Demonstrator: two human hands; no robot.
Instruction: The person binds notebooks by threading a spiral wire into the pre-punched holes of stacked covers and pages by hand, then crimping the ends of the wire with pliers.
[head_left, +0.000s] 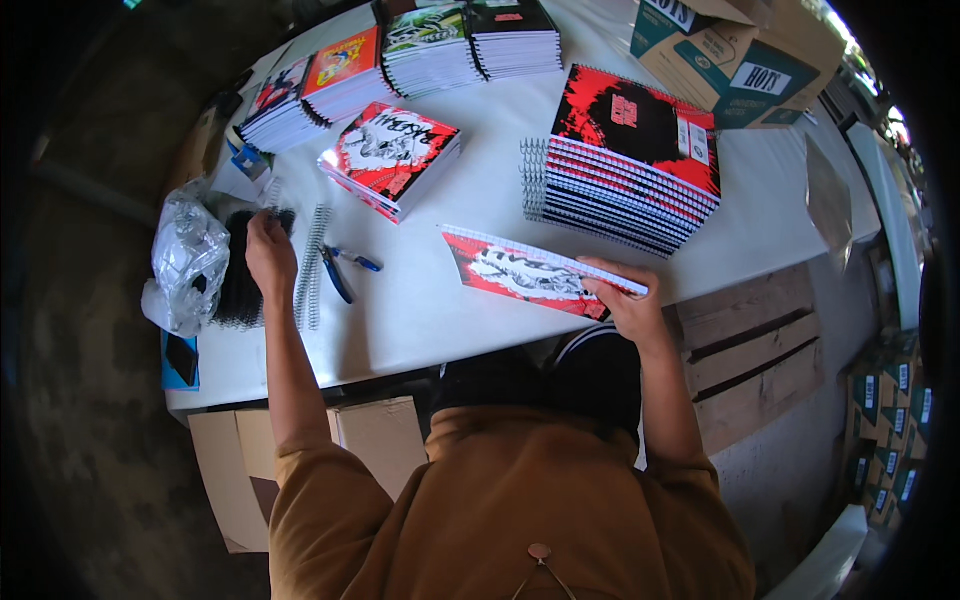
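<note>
My right hand [630,303] grips an unbound notebook [530,277] with a red, white and black cover, tilted above the table's near edge. Punched holes run along its upper edge. At the left, my left hand [270,255] is closed at the upper end of a pile of black spiral binding coils [240,285]; its fingertips are partly hidden. Clear coils [314,275] lie just right of that forearm. Beside them rests a pair of pliers [338,272] with blue and black handles. Beyond the pliers sits a stack of loose red-covered notebooks [395,155].
A tall pile of spiral-bound notebooks [630,165] stands at the right, several notebook stacks [430,55] along the back. A crumpled clear plastic bag [190,260] lies at the left edge. An open carton [740,70] occupies the far right; a wooden pallet [755,370] is on the floor.
</note>
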